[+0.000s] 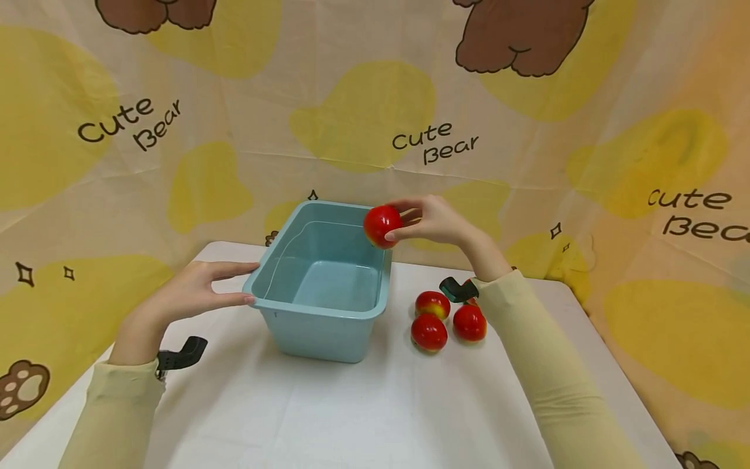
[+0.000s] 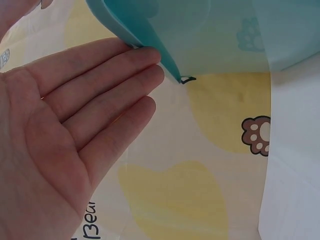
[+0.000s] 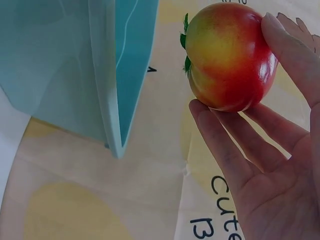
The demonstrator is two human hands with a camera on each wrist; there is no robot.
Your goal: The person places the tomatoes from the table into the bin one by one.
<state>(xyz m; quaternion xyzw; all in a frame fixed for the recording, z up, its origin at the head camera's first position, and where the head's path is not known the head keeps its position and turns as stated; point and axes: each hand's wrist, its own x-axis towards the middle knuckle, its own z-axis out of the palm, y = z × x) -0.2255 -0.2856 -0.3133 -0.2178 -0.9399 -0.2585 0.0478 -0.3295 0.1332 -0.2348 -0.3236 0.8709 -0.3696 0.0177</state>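
Two sleeves (image 1: 565,378): pale yellow and nearest us, one on either side of the blue tub (image 1: 319,335).
White table (image 1: 275,417): we see it under the tub and in front of it.
Black wrist cameras (image 1: 183,354): one at each cuff, left and right of the tub.
Loose fruits (image 1: 429,333): on the table right of the tub, red with some yellow; we count three plainly and a fourth mostly hidden behind the right wrist camera.
Small mark (image 1: 276,315): on the tub's front, too tiny for us to read.
Left hand (image 1: 196,286): beside the tub, fingers straight, tips touching its left rim, nothing held in the palm.
Right hand (image 1: 430,221): by the tub's right rim, thumb and fingers parted just by one fruit's width, pinching it.
Held fruit (image 1: 381,227): glossy, green-leaved at one end, near the tub's right rim but apart from it.
Cloth (image 1: 357,104): behind the tub, with yellow patches and brown bear parts.
Lettering (image 1: 436,140): we read "Cute Bear" left of, above and right of the tub, the last cut to "Cute Bea".
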